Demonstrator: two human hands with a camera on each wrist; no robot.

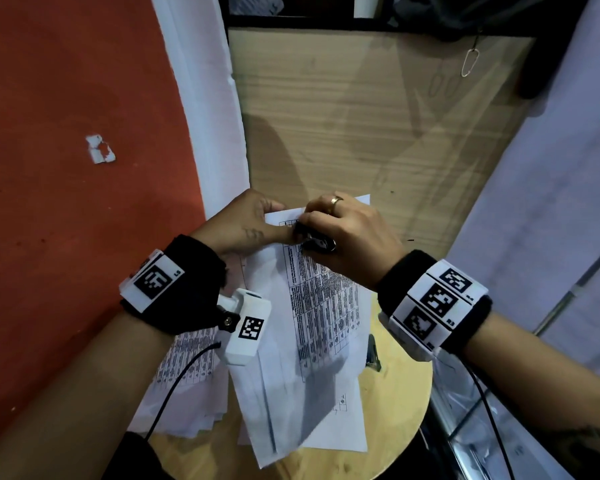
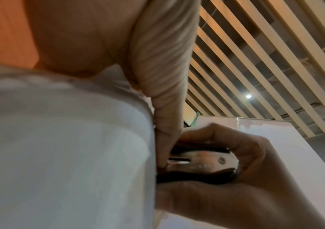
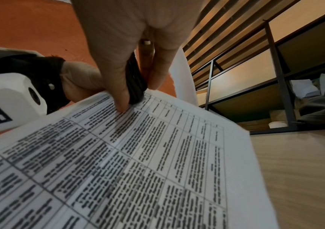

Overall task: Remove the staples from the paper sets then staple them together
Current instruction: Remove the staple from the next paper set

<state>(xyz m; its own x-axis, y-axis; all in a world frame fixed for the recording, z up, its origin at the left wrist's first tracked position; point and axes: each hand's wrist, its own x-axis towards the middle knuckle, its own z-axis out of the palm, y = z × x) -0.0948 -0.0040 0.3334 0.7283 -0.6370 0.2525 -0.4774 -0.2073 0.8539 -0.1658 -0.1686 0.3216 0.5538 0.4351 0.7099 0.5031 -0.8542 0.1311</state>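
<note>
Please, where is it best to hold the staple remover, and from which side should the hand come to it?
Probably as the right hand does now: the staple remover is pinched across its two black grips, thumb under and fingers over, coming from the rear, opposite the metal tips. The tips point at the corner of the paper set that the left hand holds up, so they stay free.
</note>
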